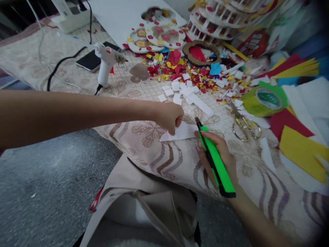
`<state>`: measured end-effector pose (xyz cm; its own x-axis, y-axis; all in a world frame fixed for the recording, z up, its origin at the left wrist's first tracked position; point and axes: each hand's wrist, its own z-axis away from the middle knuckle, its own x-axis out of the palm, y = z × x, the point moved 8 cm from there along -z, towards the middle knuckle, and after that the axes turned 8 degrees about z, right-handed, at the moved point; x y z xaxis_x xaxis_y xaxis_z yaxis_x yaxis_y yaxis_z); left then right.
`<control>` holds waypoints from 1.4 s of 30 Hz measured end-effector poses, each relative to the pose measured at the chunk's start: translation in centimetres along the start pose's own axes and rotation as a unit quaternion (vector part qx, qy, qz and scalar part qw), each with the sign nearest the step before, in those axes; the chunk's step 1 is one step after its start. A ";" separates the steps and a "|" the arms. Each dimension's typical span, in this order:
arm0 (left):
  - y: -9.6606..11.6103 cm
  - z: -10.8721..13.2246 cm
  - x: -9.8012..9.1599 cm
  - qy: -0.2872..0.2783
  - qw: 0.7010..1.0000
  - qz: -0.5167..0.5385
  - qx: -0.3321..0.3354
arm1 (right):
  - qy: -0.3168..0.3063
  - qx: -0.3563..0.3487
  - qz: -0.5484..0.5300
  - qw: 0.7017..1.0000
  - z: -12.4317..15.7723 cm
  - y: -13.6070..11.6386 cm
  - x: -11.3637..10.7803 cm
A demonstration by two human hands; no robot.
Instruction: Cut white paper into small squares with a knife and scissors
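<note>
In my right hand (221, 147) is a green utility knife (218, 164), held along its handle with the short dark blade tip pointing away from me. A white paper strip (185, 131) lies near the table's front edge, and the blade is over its right end; whether they touch I cannot tell. My left hand (169, 116) reaches in from the left with curled fingers, its fingertips pressed onto the strip's left part. Just beyond my hands lie several small cut white paper squares (176, 85) and a folded white piece (202, 104).
Gold-handled scissors (245, 125) and green tape (267, 99) lie to the right, beside yellow card (303, 151). A white glue gun (105, 65) stands at the left near a phone (88, 61). Coloured scraps (174, 65) and a tiered paper model (221, 20) occupy the back.
</note>
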<state>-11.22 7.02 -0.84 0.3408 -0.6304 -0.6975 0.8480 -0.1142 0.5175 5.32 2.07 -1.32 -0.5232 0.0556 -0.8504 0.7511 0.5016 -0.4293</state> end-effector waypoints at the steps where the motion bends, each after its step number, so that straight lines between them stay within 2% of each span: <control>1: 0.1 0.0 0.0 -0.001 1.000 -0.001 -0.001 | -0.002 0.003 0.000 1.000 0.0 0.0 0.0; 9: 0.1 0.0 0.1 -0.010 1.000 0.000 -0.011 | -0.002 0.008 -0.003 1.000 0.2 0.4 0.1; 20: -0.1 0.0 -0.1 0.014 1.000 0.025 -0.007 | -0.016 0.014 0.000 1.000 0.0 -0.1 -0.1; 26: 0.7 0.2 -0.7 0.026 0.999 0.024 0.002 | 0.007 0.000 0.003 1.000 0.0 0.2 0.1; 30: 1.6 1.4 -2.1 0.095 0.993 0.002 0.070 | 0.007 -0.002 -0.001 1.000 0.0 0.3 0.0; 33: 1.7 3.1 -1.6 0.137 0.980 0.026 0.139 | -0.009 -0.008 -0.017 1.000 0.0 0.1 0.2; 38: 0.2 4.9 1.2 0.219 0.968 0.041 0.115 | -0.009 -0.003 -0.021 1.000 0.0 0.1 0.2; 42: 0.0 5.8 2.7 0.261 0.959 0.058 0.090 | -0.022 0.010 -0.027 0.999 -0.1 0.1 0.3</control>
<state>-12.69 0.90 0.12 0.6247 -0.1806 -0.7597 0.7253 -0.2265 0.6502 5.18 2.19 -1.61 -0.5457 -0.0093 -0.8379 0.7300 0.4858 -0.4808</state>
